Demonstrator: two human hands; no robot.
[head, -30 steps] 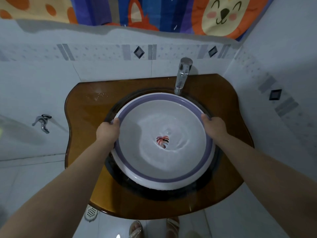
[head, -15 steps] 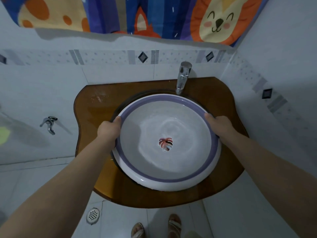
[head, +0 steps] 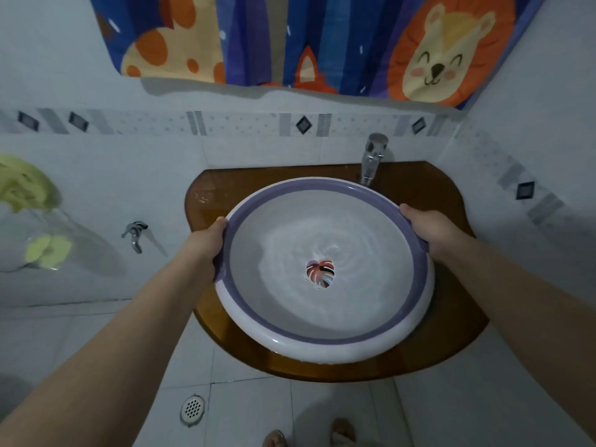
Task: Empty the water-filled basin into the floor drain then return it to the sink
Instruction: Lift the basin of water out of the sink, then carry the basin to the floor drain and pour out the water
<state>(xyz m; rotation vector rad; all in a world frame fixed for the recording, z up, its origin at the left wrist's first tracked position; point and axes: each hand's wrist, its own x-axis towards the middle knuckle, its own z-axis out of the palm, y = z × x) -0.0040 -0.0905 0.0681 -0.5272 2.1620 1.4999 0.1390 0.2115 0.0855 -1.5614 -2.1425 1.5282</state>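
A round white basin (head: 322,345) with a purple inner band holds rippling water over a leaf picture on its bottom. I hold it by the rim, raised above the brown sink counter (head: 448,346). My left hand (head: 206,245) grips the left rim and my right hand (head: 425,225) grips the right rim. The basin hides the sink bowl beneath it. A round metal floor drain (head: 192,408) sits in the white tiled floor at the lower left, below the counter's edge.
A chrome faucet (head: 372,158) rises at the back of the counter, just behind the basin. A small wall tap (head: 135,232) sticks out at the left. A colourful animal curtain (head: 306,40) hangs above. My sandalled feet (head: 309,437) stand below the counter.
The basin has risen out of the sink and come toward me, both hands still on its rim. The view has pulled back and shows more floor and the drain.
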